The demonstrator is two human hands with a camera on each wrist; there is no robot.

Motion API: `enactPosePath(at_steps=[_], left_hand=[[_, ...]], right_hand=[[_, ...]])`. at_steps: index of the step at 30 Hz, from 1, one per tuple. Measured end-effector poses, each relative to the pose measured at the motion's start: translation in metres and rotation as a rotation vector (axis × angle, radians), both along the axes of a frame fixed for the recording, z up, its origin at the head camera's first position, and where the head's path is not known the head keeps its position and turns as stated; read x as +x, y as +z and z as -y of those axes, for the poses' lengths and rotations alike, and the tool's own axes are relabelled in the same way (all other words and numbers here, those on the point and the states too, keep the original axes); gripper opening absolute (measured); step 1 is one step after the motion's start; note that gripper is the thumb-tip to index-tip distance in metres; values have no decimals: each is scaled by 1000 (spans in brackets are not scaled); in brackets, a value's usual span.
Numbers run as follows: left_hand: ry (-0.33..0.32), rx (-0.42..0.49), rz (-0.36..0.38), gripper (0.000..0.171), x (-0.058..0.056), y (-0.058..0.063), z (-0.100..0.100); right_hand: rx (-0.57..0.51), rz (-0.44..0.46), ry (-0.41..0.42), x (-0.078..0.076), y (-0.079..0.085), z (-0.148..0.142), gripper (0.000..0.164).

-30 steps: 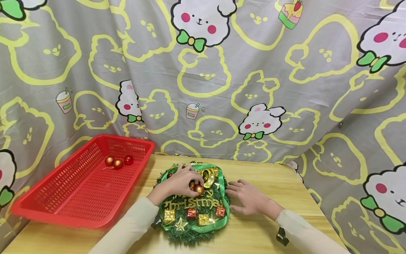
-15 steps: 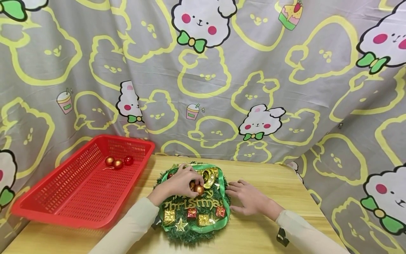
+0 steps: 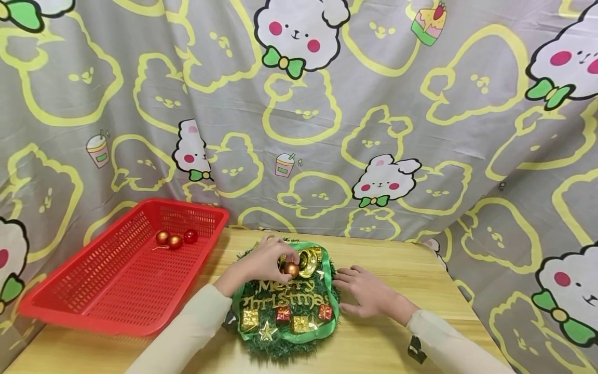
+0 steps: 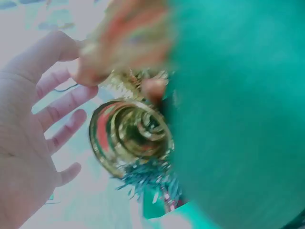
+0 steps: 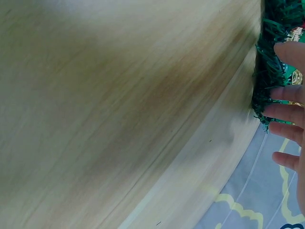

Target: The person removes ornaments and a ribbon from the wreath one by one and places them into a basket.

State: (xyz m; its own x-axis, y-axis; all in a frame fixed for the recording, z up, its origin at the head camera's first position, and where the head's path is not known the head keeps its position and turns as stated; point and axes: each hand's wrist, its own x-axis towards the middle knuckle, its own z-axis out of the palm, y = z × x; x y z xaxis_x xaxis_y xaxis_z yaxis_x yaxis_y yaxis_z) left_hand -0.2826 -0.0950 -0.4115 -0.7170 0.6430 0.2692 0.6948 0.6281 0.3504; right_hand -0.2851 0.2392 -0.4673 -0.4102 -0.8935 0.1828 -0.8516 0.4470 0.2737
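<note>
A green Christmas wreath (image 3: 275, 350) lies on the table, trimmed with green ribbon (image 3: 328, 270), gold "Merry Christmas" lettering (image 3: 282, 301), small gift boxes (image 3: 283, 314) and gold stars (image 3: 268, 331). Over its upper part my left hand (image 3: 263, 264) pinches a copper-gold bauble (image 3: 291, 269) between thumb and fingers. Just right of the bauble is a gold bell (image 3: 308, 262), whose open mouth shows in the left wrist view. My right hand (image 3: 363, 295) rests at the wreath's right edge, fingers extended; in the right wrist view the fingertips reach the green tinsel (image 5: 271, 62).
A red plastic basket (image 3: 121, 327) stands on the left, with two gold baubles (image 3: 175, 242) and a red bauble (image 3: 190, 236) at its far end. The wooden table (image 3: 397, 259) ends at a patterned curtain (image 3: 317, 130) behind.
My left hand has shifted slightly toward the far side of the wreath with the bauble, uncovering more of the word "Merry". The right hand stays where it was.
</note>
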Motion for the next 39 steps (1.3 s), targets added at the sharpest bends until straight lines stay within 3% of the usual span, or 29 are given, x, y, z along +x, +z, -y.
enactPosePath(at_steps=[15,27,33,39], left_hand=[[93,-4,-77,31,-14,47,23],[181,55,-110,29,-22,91,69],[265,44,-140,28,-24,103,102],[331,40,-228,25,-26,101,139]], right_hand=[[15,14,-26,1,0,-1,59],[28,8,-28,0,1,-2,60],[32,14,-36,0,1,-2,60],[19,8,-15,0,1,-1,59]])
